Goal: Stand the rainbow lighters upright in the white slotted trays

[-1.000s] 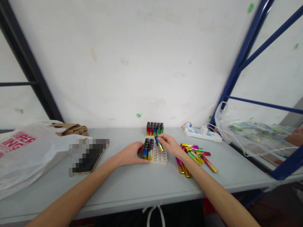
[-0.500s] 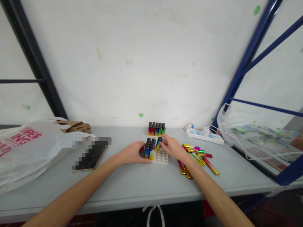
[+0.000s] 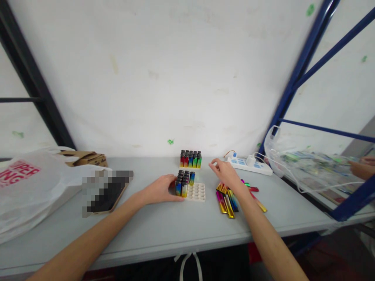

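Observation:
My left hand (image 3: 163, 189) curves round the left end of a white tray (image 3: 197, 194) with round holes, thumb at the front and fingers behind. Black-topped lighters (image 3: 181, 183) stand upright at the tray's left, beside that hand. One blue-and-yellow lighter (image 3: 191, 178) stands a little apart at the back of the tray. My right hand (image 3: 225, 171) is raised to the right of the tray, fingers loosely apart with nothing in them. Below and partly behind my right forearm lies a pile of shiny multicoloured lighter-shaped pieces (image 3: 226, 203).
A second block of upright lighters (image 3: 190, 159) stands near the wall. Behind my right hand lies a white power strip (image 3: 249, 165) with cords. At the left are a phone (image 3: 113, 191), a white plastic bag (image 3: 43, 187) and cardboard (image 3: 90, 158). Another person's hand (image 3: 363, 167) shows at far right.
My right hand has let go of the blue-and-yellow lighter, which now stands in the tray, and has moved right towards the pile. My left hand stays at the tray.

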### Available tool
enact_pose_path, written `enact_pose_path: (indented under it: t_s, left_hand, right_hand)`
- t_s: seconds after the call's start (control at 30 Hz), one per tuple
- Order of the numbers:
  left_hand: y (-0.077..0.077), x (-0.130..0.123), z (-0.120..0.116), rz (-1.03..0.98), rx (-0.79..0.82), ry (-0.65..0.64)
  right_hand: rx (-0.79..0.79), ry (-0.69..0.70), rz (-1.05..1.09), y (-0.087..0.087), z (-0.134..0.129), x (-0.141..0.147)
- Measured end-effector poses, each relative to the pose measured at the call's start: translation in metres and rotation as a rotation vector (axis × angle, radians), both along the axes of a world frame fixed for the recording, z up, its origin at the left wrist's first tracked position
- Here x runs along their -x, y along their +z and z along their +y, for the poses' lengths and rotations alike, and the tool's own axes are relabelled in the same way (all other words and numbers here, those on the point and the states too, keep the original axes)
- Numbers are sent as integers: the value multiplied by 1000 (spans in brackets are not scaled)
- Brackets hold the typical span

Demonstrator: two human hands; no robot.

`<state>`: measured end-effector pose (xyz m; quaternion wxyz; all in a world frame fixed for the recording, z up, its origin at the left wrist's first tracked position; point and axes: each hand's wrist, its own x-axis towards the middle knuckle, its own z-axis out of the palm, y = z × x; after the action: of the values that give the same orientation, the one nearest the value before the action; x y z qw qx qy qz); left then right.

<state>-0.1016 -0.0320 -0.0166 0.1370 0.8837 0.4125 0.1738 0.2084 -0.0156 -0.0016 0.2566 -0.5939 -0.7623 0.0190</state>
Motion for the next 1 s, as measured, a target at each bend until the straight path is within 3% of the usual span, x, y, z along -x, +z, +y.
enact_pose_path:
  t_s: [0.1, 0.2, 0.33, 0.47, 0.6, 0.83, 1.0]
  left_hand:
    - [-1, 0, 1, 6, 14, 9]
    - [-1, 1, 1, -5, 29, 12]
    - [-1, 1, 0, -7, 36, 19]
    - [0, 1, -1, -11, 48, 25]
    - [-1, 1, -1, -12, 54, 25]
    - [1, 1, -2, -15, 58, 41]
    - [5, -1, -5, 0, 46, 56]
  right_hand:
    - [123, -150, -142, 0, 9, -44]
    - [297, -96, -172, -1, 10, -78]
    - [431, -118, -182, -5, 9, -90]
    - [404, -159, -189, -11, 14, -80]
    - [214, -176, -29, -7, 21, -70]
    - [-1, 161, 538, 16, 31, -33]
    - [49, 344, 849, 24, 32, 17]
